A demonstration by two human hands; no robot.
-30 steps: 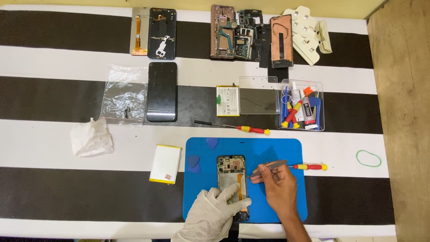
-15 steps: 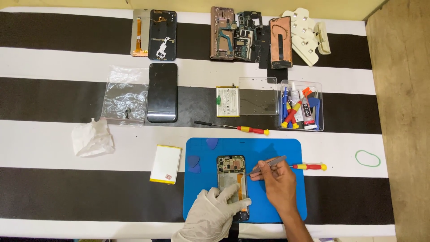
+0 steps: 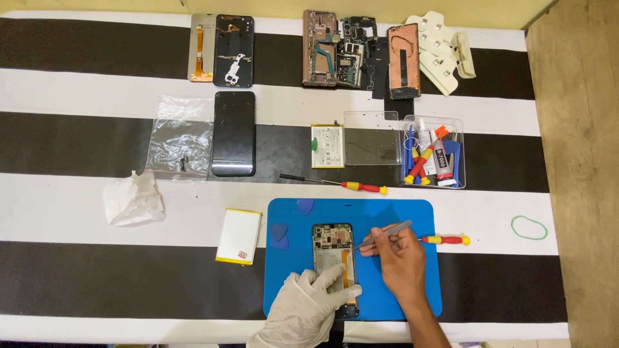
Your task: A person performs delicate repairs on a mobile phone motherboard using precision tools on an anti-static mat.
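An opened phone [image 3: 333, 248] with its circuit board bare lies on a blue work mat [image 3: 387, 212]. My left hand [image 3: 306, 309], in a white glove, presses on the phone's lower half. My bare right hand [image 3: 401, 258] holds metal tweezers [image 3: 387, 232], whose tips touch the phone's right edge near the top. Two blue picks [image 3: 278, 235] lie on the mat left of the phone, and a third pick [image 3: 304, 205] lies near the mat's top edge.
A red-and-yellow screwdriver [image 3: 446, 240] lies right of my hand, another [image 3: 335, 184] above the mat. A battery [image 3: 238, 236], a crumpled tissue [image 3: 133, 200], a plastic bag [image 3: 179, 138], a black phone [image 3: 233, 133], a clear tool box [image 3: 432, 151], a green rubber band [image 3: 529, 227] and dismantled phones [image 3: 335, 48] surround it.
My right hand has shifted slightly with the tweezers at the phone's upper right edge. My left hand stays on the phone.
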